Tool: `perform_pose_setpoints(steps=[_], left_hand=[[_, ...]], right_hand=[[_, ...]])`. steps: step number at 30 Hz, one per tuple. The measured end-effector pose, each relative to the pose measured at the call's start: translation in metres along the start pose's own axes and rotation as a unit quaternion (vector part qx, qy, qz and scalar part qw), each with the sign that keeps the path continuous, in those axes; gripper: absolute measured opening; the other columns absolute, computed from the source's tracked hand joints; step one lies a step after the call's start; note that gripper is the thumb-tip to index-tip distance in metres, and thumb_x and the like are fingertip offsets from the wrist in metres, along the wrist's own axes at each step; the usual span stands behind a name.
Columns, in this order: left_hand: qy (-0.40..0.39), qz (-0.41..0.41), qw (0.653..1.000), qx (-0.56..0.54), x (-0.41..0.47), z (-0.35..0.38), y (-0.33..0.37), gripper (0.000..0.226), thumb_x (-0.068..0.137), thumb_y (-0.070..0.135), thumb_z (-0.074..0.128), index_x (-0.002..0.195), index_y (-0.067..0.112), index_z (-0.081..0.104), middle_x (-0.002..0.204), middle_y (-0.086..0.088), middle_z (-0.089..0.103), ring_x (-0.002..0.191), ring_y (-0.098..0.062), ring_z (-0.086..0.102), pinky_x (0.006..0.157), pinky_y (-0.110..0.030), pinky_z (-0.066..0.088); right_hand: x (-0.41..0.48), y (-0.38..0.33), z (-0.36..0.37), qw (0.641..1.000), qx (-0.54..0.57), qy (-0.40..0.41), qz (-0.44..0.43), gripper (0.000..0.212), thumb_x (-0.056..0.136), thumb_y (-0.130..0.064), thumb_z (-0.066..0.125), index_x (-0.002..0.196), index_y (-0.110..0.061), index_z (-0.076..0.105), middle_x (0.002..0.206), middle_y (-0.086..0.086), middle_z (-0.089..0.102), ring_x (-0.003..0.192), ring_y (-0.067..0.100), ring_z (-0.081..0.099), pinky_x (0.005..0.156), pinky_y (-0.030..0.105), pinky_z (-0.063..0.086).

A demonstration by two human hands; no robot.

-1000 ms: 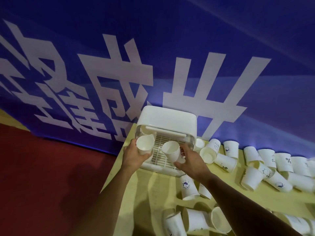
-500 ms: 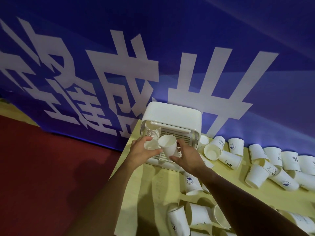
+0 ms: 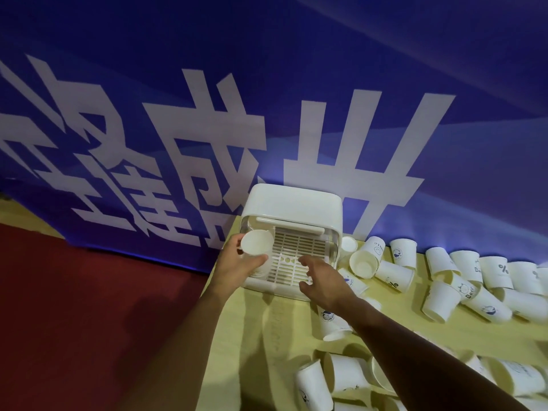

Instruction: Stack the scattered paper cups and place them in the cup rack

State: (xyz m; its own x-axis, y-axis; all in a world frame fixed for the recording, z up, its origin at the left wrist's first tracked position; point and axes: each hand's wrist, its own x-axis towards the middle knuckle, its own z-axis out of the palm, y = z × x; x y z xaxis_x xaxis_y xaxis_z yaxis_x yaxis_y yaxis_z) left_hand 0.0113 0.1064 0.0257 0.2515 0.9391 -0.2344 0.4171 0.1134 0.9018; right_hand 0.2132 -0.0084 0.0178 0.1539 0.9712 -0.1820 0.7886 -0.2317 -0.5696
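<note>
— Blue banner (image 3: 207, 129) behind, yellow table (image 3: 243, 336) below. Findings?
— The right hand (image 3: 323, 280) has released its cup. Its fingers are spread and empty over the cup rack (image 3: 292, 200) front. The left hand (image 3: 234, 268) grips the stack (image 3: 256, 247), now one taller, at the rack's left side.
— Outstanding?
— Many loose cups (image 3: 439, 301) remain scattered; early stage, I judge.

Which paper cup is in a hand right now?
The cup at the rack's left side: the left hand grips it. The scattered cups lie on the table, and the right hand holds nothing.
</note>
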Motion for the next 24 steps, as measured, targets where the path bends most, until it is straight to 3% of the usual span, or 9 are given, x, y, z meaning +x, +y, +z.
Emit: perform_pose_setpoints(steps=[4, 8, 12, 17, 24], left_hand=[[0.02, -0.004, 1.0, 0.01, 0.003, -0.001, -0.008, 0.07, 0.07, 0.027, 0.087, 0.129, 0.031, 0.05, 0.115, 0.014, 0.056, 0.106, -0.007, 0.053, 0.071, -0.013, 0.04], [0.029, 0.002, 0.999, 0.029, 0.008, 0.005, -0.014, 0.074, 0.068, 0.026, 0.088, 0.131, 0.027, 0.049, 0.118, 0.011, 0.053, 0.109, -0.011, 0.05, 0.083, -0.023, 0.041], [0.027, -0.003, 0.998, 0.058, 0.014, 0.008, -0.018, 0.08, 0.066, 0.025, 0.089, 0.134, 0.022, 0.048, 0.124, 0.005, 0.053, 0.111, -0.014, 0.049, 0.086, -0.027, 0.042], [0.025, -0.007, 0.994, 0.11, 0.019, 0.008, -0.022, 0.086, 0.066, 0.028, 0.09, 0.139, 0.018, 0.046, 0.139, -0.001, 0.051, 0.127, -0.024, 0.047, 0.105, -0.042, 0.043], [0.017, 0.0, 0.992, 0.126, 0.008, 0.014, -0.019, 0.084, 0.069, 0.029, 0.088, 0.14, 0.017, 0.045, 0.136, -0.003, 0.049, 0.122, -0.024, 0.05, 0.099, -0.039, 0.046]], right_hand=[[-0.008, 0.014, 0.001, 1.0, -0.015, -0.009, 0.017, 0.059, 0.089, -0.022, 0.06, 0.145, -0.019, 0.042, 0.146, 0.0, 0.047, 0.122, 0.018, 0.055, 0.1, 0.032, 0.047], [-0.011, 0.022, 0.003, 0.999, -0.032, 0.0, 0.024, 0.057, 0.088, -0.023, 0.061, 0.142, -0.02, 0.044, 0.146, -0.001, 0.048, 0.122, 0.016, 0.055, 0.095, 0.024, 0.044], [-0.01, 0.026, 0.002, 0.999, -0.032, 0.004, 0.029, 0.056, 0.087, -0.023, 0.062, 0.14, -0.021, 0.045, 0.142, -0.001, 0.051, 0.118, 0.017, 0.056, 0.095, 0.029, 0.049], [-0.011, 0.029, 0.002, 0.999, -0.032, 0.007, 0.034, 0.057, 0.087, -0.023, 0.061, 0.141, -0.021, 0.045, 0.143, 0.0, 0.051, 0.119, 0.019, 0.056, 0.096, 0.032, 0.05], [-0.023, 0.036, -0.001, 0.998, -0.035, 0.045, 0.032, 0.05, 0.087, -0.019, 0.061, 0.136, -0.02, 0.051, 0.137, -0.001, 0.056, 0.119, 0.017, 0.055, 0.095, 0.03, 0.05]])
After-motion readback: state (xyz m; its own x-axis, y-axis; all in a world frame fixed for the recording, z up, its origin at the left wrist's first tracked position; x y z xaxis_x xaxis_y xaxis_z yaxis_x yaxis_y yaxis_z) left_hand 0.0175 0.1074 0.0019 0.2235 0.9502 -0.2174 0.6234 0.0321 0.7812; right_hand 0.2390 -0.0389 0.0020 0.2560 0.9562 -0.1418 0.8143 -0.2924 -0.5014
